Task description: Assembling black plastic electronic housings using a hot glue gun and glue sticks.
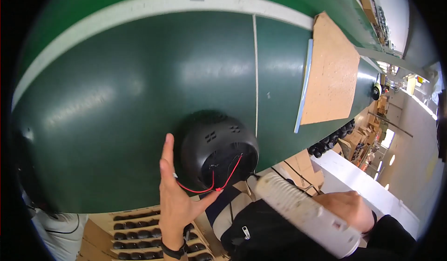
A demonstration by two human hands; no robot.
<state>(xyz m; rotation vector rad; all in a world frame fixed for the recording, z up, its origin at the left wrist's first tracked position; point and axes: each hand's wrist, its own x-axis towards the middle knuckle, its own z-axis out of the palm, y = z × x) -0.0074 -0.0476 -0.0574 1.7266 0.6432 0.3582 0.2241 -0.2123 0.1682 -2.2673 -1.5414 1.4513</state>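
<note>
Black round housing (pixel 216 144): on the tabletop (pixel 116 121), near its close edge, hollow end toward the person.
Red wires (pixel 231 173): run out of the hollow and sag leftward past its rim.
Step in hand: probably work with the tool at the wired end.
Next move: seems to call for a steady housing and wires clear of the tip.
Left hand (pixel 177 205): spread, left of the housing, thumb by the wires; contact cannot be told.
Right hand (pixel 344 207): grasps the white ribbed tool (pixel 307 212), its dark tip just beside the housing's right side.
</note>
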